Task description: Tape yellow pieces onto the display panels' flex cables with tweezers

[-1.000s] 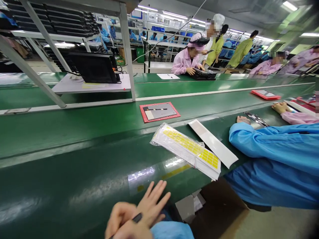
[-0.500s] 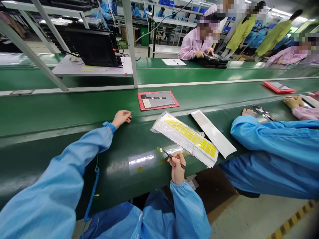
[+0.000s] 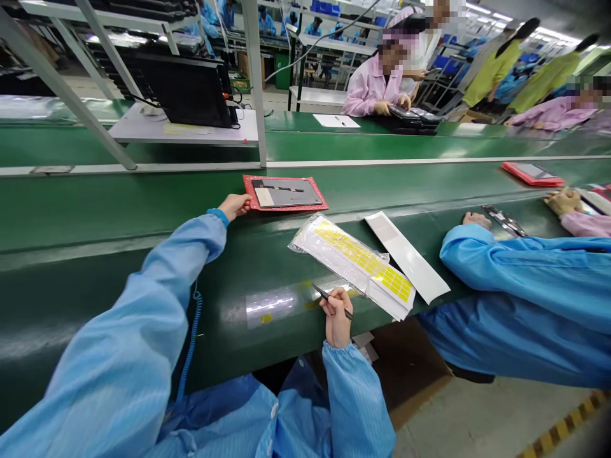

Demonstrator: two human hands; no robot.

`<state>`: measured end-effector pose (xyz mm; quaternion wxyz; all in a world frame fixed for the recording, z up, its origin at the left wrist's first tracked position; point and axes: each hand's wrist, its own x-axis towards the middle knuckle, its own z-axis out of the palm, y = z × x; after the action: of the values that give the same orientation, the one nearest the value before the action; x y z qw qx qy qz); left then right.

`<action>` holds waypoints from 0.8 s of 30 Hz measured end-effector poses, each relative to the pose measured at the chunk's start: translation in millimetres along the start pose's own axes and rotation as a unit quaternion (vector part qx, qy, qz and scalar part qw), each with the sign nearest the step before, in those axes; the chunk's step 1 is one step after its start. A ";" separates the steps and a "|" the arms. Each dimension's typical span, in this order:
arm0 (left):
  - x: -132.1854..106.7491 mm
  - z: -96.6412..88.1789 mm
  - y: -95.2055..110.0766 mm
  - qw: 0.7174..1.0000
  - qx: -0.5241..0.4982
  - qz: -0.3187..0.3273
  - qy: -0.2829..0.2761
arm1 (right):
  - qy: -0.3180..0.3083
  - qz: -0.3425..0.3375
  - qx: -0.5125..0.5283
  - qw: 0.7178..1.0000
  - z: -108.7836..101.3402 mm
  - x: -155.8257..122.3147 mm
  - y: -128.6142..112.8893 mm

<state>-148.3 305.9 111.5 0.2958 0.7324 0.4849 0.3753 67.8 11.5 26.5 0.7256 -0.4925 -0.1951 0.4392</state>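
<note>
My left hand [image 3: 236, 207], a blue band round its wrist, pinches the left corner of a red padded sheet [image 3: 248, 185]. On the sheet lies a flat grey panel [image 3: 305, 194] with a dark strip across it. My right hand [image 3: 338, 318] is closed round black tweezers [image 3: 323, 293], whose tip points up and left above the bench. Whether the tip carries a small yellow piece is hard to make out. Right of the tweezers lie sheets of yellow stickers [image 3: 365, 257] in a clear bag. A clear film [image 3: 274, 305] lies flat to the left.
A long white strip [image 3: 405, 254] lies beside the stickers. The green conveyor [image 3: 405, 175] runs across behind the bench. A co-worker's blue sleeve [image 3: 501, 254] is close on the right. A metal post [image 3: 255, 83] and a monitor [image 3: 186, 89] stand at the back left.
My left hand has reached forward and taken hold of the red padded sheet, which has shifted left with the panel on it. My right hand has barely moved and still holds the tweezers.
</note>
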 end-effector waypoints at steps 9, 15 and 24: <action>-200.1 -55.9 27.2 0.880 -0.310 -0.338 -0.126 | -0.035 -0.017 -0.016 0.999 -2.8 3.8 -0.8; -290.9 26.0 72.3 0.759 -0.466 -0.430 -0.145 | -0.029 -0.006 -0.037 0.999 9.7 -11.6 -12.4; -320.5 78.2 85.4 0.684 -0.567 -0.436 -0.142 | -0.112 0.027 -0.109 0.987 43.1 -54.3 -17.8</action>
<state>-120.7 -28.6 53.0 0.8504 0.1748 0.3962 0.2987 15.6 -12.4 69.3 0.6287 -0.5219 -0.3083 0.4872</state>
